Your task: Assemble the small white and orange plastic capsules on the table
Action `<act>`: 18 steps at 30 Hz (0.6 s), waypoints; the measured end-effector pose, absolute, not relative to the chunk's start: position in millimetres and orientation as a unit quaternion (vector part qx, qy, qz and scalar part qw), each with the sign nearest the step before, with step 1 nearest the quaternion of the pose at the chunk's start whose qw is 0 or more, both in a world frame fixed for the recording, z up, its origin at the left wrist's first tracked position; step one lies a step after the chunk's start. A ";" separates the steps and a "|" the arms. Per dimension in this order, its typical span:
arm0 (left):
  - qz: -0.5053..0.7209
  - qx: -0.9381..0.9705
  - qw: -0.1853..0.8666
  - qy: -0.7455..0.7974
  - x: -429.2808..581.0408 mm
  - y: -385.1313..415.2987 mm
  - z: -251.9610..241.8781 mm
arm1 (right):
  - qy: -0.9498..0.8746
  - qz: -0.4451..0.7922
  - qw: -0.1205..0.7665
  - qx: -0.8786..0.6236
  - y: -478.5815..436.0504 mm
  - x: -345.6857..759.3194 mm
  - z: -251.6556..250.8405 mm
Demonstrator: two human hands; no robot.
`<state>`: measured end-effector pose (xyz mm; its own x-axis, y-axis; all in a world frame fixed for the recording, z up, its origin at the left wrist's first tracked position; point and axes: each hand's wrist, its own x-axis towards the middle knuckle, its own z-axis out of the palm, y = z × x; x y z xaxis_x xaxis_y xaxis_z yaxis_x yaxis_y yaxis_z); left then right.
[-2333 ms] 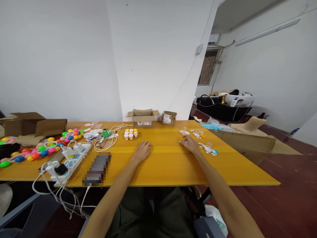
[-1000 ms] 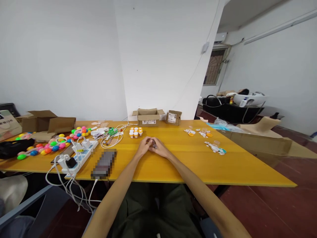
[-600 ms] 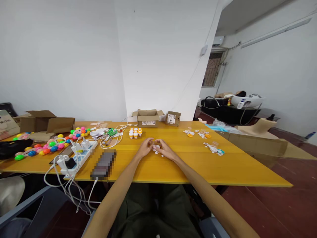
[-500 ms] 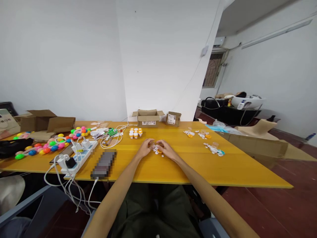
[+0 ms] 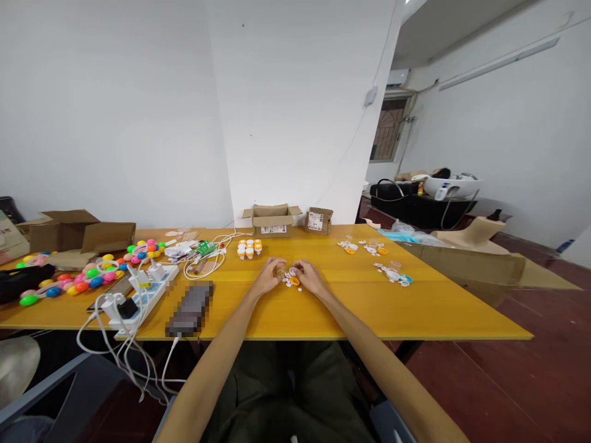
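My left hand (image 5: 266,277) and my right hand (image 5: 308,275) rest close together on the yellow table (image 5: 415,311). Between them lies a small heap of white and orange plastic parts (image 5: 292,280). Both hands have curled fingers that pinch at small pieces in the heap; which piece each one holds is too small to make out. A cluster of small white and orange assembled pieces (image 5: 248,248) stands just beyond my left hand.
More loose white and orange parts (image 5: 369,250) lie at the right. Two open cardboard boxes (image 5: 272,219) stand by the wall. A power strip with cables (image 5: 138,294), a dark device (image 5: 190,306) and colourful balls (image 5: 83,280) fill the left. Large cardboard (image 5: 466,261) leans at right.
My right hand came back from the parts at the right and joined my left hand at the table's middle. A small heap of white and orange pieces now lies between them.
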<state>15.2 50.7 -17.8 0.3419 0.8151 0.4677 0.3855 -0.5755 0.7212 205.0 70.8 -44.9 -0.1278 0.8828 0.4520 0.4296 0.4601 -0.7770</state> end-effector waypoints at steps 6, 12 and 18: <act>0.399 0.789 0.203 0.420 15.0 50.8 -21.3 | -0.734 0.219 0.488 -0.419 57.5 209.2 -37.0; 0.352 0.807 0.168 0.443 16.1 44.8 -17.4 | -0.710 0.272 0.497 -0.418 55.8 211.4 -33.9; 0.333 0.837 0.128 0.415 18.9 34.6 -10.2 | -0.678 0.317 0.518 -0.414 58.1 214.3 -37.2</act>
